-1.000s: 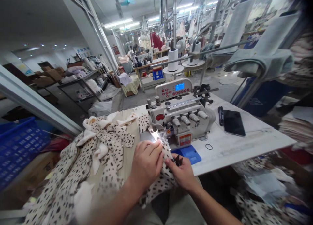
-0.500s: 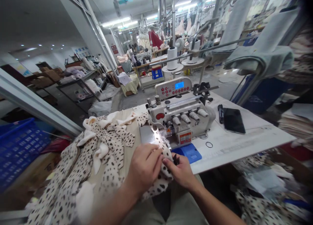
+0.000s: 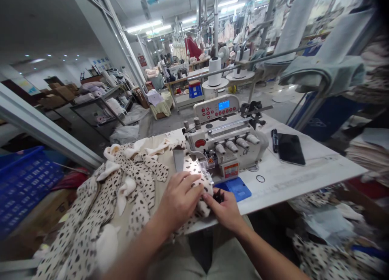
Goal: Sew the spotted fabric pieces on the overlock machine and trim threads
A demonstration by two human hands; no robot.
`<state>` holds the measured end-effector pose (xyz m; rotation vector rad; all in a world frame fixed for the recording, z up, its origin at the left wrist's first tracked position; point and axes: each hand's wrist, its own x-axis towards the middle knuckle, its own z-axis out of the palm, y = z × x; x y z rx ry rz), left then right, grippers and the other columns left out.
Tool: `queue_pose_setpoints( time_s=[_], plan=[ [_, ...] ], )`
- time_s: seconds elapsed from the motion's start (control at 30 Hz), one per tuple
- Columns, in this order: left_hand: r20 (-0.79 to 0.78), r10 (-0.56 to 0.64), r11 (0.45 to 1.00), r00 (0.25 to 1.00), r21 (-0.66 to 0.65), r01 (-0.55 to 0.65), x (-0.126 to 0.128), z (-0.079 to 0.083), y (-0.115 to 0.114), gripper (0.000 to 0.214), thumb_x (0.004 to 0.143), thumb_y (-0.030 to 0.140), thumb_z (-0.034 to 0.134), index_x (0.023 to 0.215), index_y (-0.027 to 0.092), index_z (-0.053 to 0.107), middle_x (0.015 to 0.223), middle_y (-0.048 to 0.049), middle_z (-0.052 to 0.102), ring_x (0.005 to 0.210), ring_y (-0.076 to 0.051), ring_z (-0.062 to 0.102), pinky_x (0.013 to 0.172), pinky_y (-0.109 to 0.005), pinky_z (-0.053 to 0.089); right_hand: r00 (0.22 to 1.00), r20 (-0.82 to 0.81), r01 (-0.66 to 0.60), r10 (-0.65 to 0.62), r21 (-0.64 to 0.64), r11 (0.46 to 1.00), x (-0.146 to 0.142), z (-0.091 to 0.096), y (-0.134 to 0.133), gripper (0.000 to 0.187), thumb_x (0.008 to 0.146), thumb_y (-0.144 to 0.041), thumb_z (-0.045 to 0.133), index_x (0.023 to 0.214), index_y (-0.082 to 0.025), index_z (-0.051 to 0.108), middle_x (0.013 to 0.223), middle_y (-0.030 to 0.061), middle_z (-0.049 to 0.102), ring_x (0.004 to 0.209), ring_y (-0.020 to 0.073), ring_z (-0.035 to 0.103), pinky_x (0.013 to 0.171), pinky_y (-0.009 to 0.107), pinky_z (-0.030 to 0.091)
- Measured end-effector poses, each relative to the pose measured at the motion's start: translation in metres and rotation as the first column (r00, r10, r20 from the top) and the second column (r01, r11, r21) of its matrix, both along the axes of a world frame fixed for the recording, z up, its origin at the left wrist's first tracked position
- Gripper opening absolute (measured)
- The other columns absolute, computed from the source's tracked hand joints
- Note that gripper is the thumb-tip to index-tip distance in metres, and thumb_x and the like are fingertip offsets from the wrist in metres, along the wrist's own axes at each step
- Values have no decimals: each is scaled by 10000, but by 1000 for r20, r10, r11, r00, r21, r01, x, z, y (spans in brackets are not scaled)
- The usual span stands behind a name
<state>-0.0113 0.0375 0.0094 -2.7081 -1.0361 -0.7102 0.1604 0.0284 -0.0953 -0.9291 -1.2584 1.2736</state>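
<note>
A piece of cream fabric with black spots [image 3: 191,165] lies at the needle area of a white overlock sewing machine [image 3: 223,144], under its bright lamp. My left hand [image 3: 180,197] rests over the near part of this fabric, fingers together and bent onto it. Close beside it, my right hand [image 3: 226,211] pinches the fabric's right edge between thumb and fingers. A dark pointed thing [image 3: 219,196] shows at the right hand's fingers; its kind is unclear. The fabric's near end droops at the table edge, partly hidden by my hands.
More spotted garment pieces [image 3: 121,187] are heaped left of the machine. On the table's right side lie a black phone [image 3: 291,149], a small black ring [image 3: 260,178] and a blue plate [image 3: 238,189]. A blue basket [image 3: 27,187] stands far left; thread cones [image 3: 214,72] rise behind.
The fabric has moved further towards the needle area and spreads wider under the lamp. My left hand has shifted slightly forward and flattened; my right hand stays nearly in place, still pinching.
</note>
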Motion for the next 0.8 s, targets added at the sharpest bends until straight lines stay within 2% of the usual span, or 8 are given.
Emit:
queue_pose_setpoints(
  time_s=[0.1,0.3,0.47,0.63,0.8],
  plan=[
    [-26,-86,996,996,-6,86,1,1,2,183,946,139,549,1076,183,670,1106,-81,696,1026,-217,604,913,-392,505,1000,-2,15,-15,-8,1000,0,0,0,355,899,-475,676,819,-134,732,721,31,672,656,158,571,636,258,470],
    [-25,-85,996,996,-12,84,4,3,7,233,963,144,511,1138,174,662,1024,-95,687,956,-210,602,853,-375,507,998,-31,59,-62,-89,994,1,-1,-1,389,847,-525,715,778,-143,702,599,3,604,535,131,505,526,247,418],
    [-56,-71,997,996,10,72,6,8,9,211,969,164,497,1059,175,687,887,-74,652,860,-198,577,781,-363,486,998,-24,60,-64,-120,991,1,6,-1,412,815,-560,725,751,-156,679,532,-21,555,480,121,475,488,244,390],
    [-82,-64,998,995,4,64,7,9,10,211,975,170,490,1062,172,683,883,-68,651,835,-195,556,764,-363,463,996,-48,74,-80,-118,990,1,7,-1,414,809,-555,728,704,-162,648,517,-29,537,476,114,471,493,241,386],
    [-73,-68,998,995,-11,68,8,7,11,211,966,171,507,1098,169,672,887,-69,642,842,-193,570,769,-354,474,995,-64,64,-72,-120,991,1,7,-1,404,800,-545,738,742,-151,677,528,-25,545,483,113,466,491,241,383]
  ],
)
